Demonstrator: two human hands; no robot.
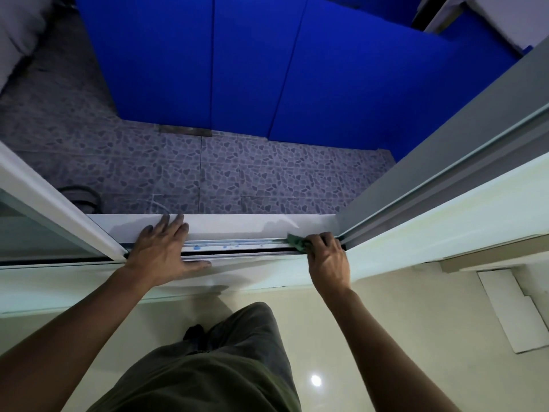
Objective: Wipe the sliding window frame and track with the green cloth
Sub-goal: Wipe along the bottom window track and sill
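The window track (243, 248) runs left to right along the sill, with blue specks in its grooves. My right hand (328, 258) grips the green cloth (297, 242) and presses it into the track at its right end, beside the right frame (416, 203). Only a bunched corner of the cloth shows beyond my fingers. My left hand (166, 248) rests flat across the track and the white outer sill (237, 226), fingers spread, next to the edge of the sliding sash (59, 209) on the left.
Beyond the opening lies a pebble-pattern tiled floor (208, 173) with blue panels (252, 63) behind it. A dark looped object (81, 196) sits outside by the sash. Below the sill are a cream wall and glossy floor (371, 337), with my legs there.
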